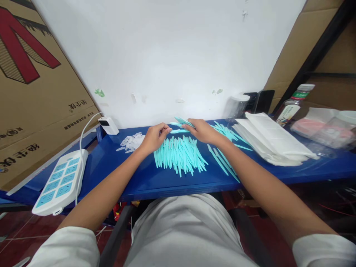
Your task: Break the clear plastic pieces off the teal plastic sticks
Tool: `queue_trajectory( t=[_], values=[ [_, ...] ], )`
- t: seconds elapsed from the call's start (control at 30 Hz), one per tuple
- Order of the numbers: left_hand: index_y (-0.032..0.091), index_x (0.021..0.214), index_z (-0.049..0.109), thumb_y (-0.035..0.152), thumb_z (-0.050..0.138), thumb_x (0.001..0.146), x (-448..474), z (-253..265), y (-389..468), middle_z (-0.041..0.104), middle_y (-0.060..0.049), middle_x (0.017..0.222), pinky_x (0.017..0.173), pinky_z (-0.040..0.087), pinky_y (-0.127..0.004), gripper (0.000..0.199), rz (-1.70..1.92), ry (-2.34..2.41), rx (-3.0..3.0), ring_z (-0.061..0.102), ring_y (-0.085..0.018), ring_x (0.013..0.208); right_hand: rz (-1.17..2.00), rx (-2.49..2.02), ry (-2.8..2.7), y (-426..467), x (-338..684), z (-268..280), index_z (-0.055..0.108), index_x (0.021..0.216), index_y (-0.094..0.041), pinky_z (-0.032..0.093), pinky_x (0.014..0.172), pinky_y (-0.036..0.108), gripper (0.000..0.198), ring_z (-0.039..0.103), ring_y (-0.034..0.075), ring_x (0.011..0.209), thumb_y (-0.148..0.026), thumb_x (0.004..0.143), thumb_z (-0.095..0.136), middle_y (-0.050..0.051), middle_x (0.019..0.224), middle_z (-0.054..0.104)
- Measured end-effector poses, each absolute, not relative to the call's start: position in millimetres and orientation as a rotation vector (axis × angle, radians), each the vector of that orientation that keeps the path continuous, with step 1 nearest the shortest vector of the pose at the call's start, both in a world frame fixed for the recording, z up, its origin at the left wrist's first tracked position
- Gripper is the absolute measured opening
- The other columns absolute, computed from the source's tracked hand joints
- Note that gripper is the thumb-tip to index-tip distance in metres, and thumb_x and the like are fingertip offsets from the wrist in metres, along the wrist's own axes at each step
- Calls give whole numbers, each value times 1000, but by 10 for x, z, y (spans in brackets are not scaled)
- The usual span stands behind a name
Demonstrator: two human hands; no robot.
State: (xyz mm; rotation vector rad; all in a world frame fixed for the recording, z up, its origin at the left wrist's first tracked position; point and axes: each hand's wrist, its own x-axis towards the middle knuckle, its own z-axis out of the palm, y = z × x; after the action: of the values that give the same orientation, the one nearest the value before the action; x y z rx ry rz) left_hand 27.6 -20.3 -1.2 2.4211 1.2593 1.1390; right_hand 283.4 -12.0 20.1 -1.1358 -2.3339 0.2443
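Observation:
Slim turquoise sticks that look like eyebrow razors lie in a fanned pile (pixel 180 155) on the blue table. Above that pile, my right hand (pixel 201 130) is closed on several eyebrow razors (pixel 182 121), which point left. One more razor (pixel 178 131) runs from its fingers toward my left hand (pixel 156 137). The left fingers are pinched together close to that razor's end; anything between them is too small to make out. Beside my left hand is a heap of small translucent white caps (pixel 132 142). More razors (pixel 226 131) lie beyond my right forearm, and a few (pixel 222 159) are partly hidden under it.
A white power strip (pixel 62 181) with a cable lies at the left, near a small white device (pixel 108 126). At the right are stacked white sheets or bags (pixel 275 137), a bottle (pixel 294 104), clear containers (pixel 339 128) and a clear jar (pixel 236 106). A white wall (pixel 178 55) borders the table's back.

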Motion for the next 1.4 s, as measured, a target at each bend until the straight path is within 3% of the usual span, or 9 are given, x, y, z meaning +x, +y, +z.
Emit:
queue_trajectory(
  t=[0.5,0.63,0.8,0.97,1.17,1.4],
  values=[
    [20,95,64,47,49,104,138,-5,-120,66,-2,73,67,48,-29,33,1185,1367,2395,61,-17,67,77,-1465,-2094,67,3020,229,58,89,-20,32,67,33,53,57,25,76,-58,107,27,12,86,66],
    [20,99,68,42,49,106,195,21,-207,70,-8,98,80,51,-32,30,1192,1231,2690,64,-19,84,234,-1450,-2091,36,3045,277,57,84,-19,33,63,32,54,52,20,71,-61,106,33,8,78,62],
    [21,102,70,37,54,106,309,14,-280,67,-12,124,85,56,-36,23,1398,962,3035,66,-21,100,492,-1260,-2070,-67,2953,257,45,69,-21,30,59,30,52,40,15,61,-62,101,49,0,63,44],
    [21,102,67,26,59,103,393,-21,-299,72,-11,121,85,58,-38,9,1405,715,3257,68,-23,104,618,-1191,-2046,-84,2854,183,49,69,-20,30,58,30,50,38,14,59,-61,98,57,-1,62,43],
    [20,102,66,24,59,103,405,-27,-298,74,-10,111,82,57,-39,8,1335,684,3360,68,-23,99,829,-1125,-2072,-119,2808,171,56,73,-20,36,60,31,46,43,15,59,-58,99,56,0,64,49],
    [21,102,70,30,59,104,353,27,-289,74,-10,102,84,54,-40,14,1410,774,3076,66,-22,96,647,-1309,-1992,27,2920,137,47,70,-21,35,62,30,47,46,15,60,-55,103,51,-1,60,46]
  ],
)
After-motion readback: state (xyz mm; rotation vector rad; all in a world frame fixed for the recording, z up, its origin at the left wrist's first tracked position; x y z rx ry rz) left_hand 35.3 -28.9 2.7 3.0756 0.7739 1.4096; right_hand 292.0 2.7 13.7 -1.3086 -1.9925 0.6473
